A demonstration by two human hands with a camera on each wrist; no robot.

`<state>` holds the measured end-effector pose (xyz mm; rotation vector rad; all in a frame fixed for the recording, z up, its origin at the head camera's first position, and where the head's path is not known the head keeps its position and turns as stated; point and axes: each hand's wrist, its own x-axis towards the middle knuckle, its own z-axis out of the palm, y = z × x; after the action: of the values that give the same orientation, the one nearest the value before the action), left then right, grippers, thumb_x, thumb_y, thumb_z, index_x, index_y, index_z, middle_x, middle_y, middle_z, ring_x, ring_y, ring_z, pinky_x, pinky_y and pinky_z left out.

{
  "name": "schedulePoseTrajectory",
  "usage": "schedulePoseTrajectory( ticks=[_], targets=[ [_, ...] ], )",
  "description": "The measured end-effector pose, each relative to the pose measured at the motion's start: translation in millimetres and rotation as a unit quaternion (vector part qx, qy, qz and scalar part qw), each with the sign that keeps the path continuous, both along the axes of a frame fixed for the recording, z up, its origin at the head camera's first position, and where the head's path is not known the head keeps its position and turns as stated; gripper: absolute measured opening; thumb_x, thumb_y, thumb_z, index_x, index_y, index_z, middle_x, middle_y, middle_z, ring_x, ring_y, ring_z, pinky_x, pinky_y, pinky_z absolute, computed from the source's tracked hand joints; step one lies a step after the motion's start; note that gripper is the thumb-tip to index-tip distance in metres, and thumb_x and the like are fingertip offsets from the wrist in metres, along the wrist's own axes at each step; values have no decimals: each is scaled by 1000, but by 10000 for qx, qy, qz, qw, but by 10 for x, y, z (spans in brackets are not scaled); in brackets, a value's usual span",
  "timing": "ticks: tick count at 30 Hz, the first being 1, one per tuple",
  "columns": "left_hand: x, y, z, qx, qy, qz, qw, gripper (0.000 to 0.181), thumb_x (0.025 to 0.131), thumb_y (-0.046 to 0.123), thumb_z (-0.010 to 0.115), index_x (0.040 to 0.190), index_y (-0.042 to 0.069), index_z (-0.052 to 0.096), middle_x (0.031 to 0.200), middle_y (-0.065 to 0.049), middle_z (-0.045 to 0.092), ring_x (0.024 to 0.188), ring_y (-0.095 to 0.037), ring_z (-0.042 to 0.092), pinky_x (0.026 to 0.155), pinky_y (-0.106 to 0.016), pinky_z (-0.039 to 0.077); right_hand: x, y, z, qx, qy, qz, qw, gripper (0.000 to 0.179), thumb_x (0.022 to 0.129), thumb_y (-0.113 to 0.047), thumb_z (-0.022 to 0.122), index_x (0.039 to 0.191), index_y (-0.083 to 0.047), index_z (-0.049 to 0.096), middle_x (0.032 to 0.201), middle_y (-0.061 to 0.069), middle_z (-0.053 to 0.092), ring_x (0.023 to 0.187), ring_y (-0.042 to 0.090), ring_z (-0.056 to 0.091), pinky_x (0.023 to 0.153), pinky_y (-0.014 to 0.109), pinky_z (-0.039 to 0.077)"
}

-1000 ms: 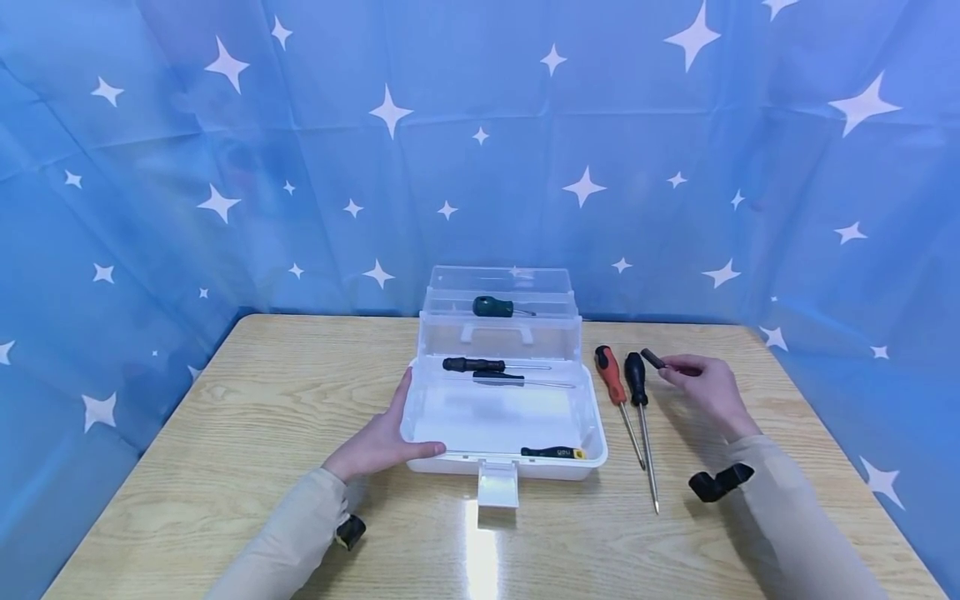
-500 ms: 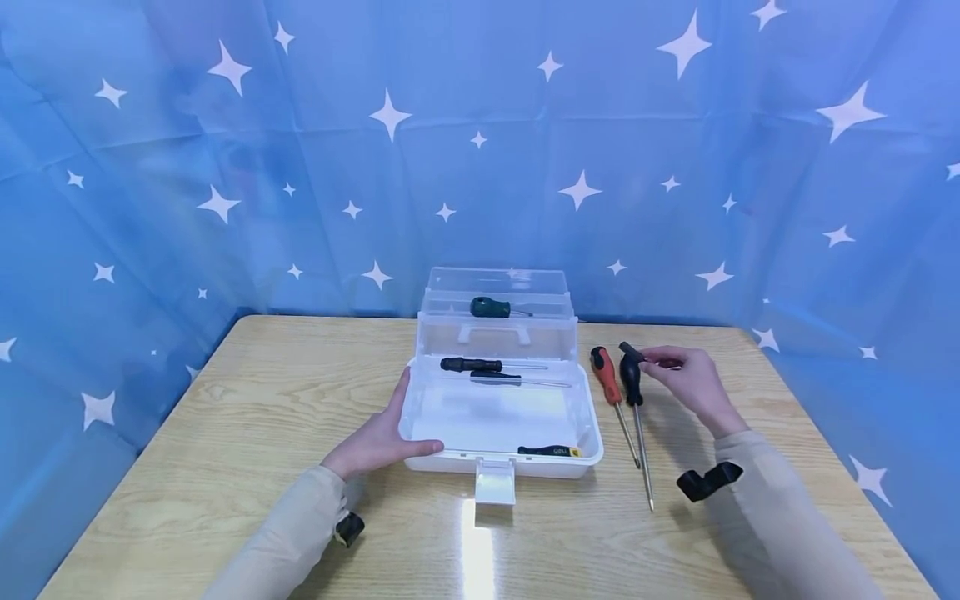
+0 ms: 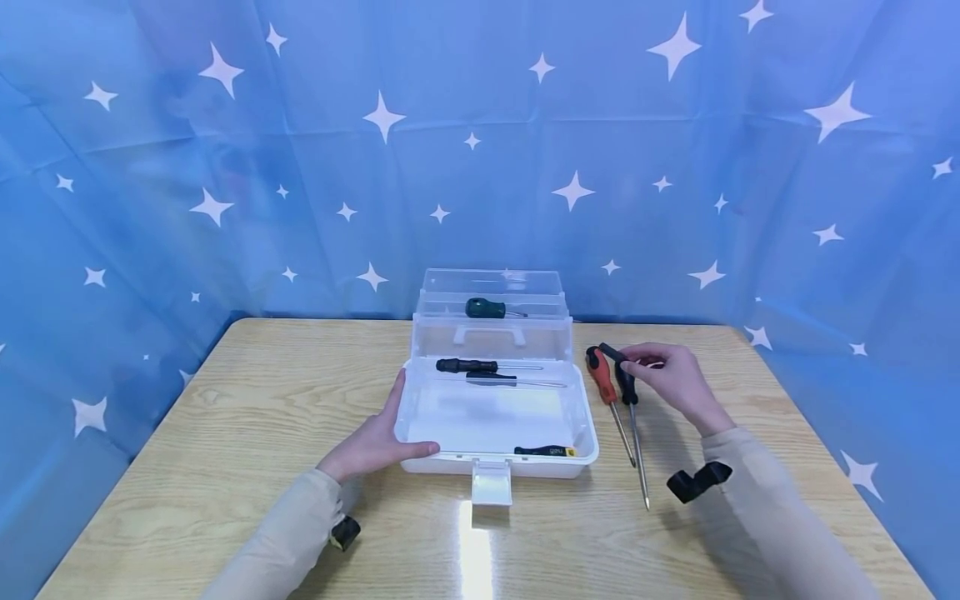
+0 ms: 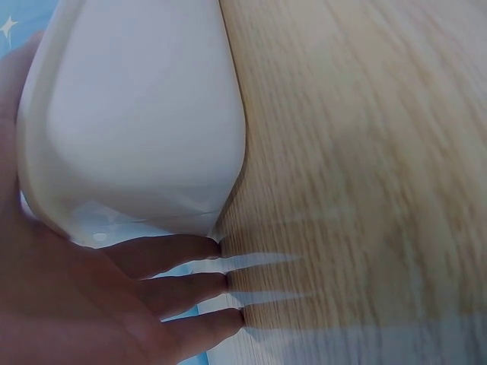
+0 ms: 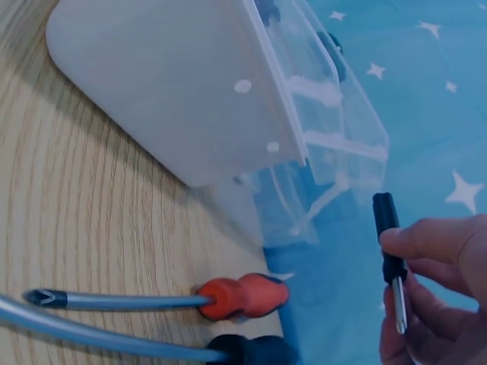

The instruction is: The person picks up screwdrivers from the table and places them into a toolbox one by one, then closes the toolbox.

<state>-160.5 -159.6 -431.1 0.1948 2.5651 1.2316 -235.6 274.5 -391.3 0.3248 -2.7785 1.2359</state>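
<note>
My left hand (image 3: 375,442) rests against the left end of an open white toolbox (image 3: 525,470), thumb along the front rim and the other fingers spread along the end wall. In the left wrist view those fingers lie straight, tips down by the table. My right hand (image 3: 671,379) pinches a short black-handled screwdriver (image 5: 386,228) with a stubby metal shaft. It is held up right of the toolbox, overlapping the handle tops of a red screwdriver (image 3: 602,377) and a long black screwdriver (image 3: 625,385) lying on the table.
Inside the toolbox lie two dark screwdrivers (image 3: 467,365) at the back and a black-and-yellow screwdriver (image 3: 545,451) along the front. A green screwdriver (image 3: 486,308) sits in the raised clear part behind. The latch (image 3: 491,483) hangs down in front. A blue starry curtain (image 3: 480,167) backs the table.
My right hand has moved left with the short screwdriver, from beside the long black screwdriver to above both handles. My left hand stays at the toolbox; the head view has shifted slightly.
</note>
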Motion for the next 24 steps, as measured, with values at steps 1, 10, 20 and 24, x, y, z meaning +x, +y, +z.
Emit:
schedulePoseTrajectory(
  ticks=[1,10,20,24],
  targets=[
    [2,-1,0,-5,3,-7,10000,123,76,51,78,155,17,-10,150,-32,26,129,-48,38,100,-61,35,3,-14,4,18,15,26,10000,26,94,-17,65,114,-1,69,100,15,69,87,24,61,69,29,48],
    [-1,-2,-1,-32,3,-31,10000,123,76,52,78,155,19,-10,149,-32,27,128,-48,39,100,-60,35,-14,-136,76,108,48,146,9998,25,93,-17,67,112,0,70,103,15,69,88,27,61,69,29,50],
    [-5,-4,-7,-42,37,-57,10000,123,76,52,78,155,19,-11,149,-33,26,128,-48,40,99,-60,36,-42,-303,171,60,-13,375,9993,23,92,-14,67,111,0,71,100,13,70,84,24,61,66,30,48],
    [-7,-7,-3,-40,31,-41,10000,123,76,52,78,155,20,-11,149,-33,26,127,-49,41,100,-59,36,-44,-368,196,22,12,478,9989,22,92,-10,67,110,1,71,99,14,70,82,24,60,66,30,48]
  ],
)
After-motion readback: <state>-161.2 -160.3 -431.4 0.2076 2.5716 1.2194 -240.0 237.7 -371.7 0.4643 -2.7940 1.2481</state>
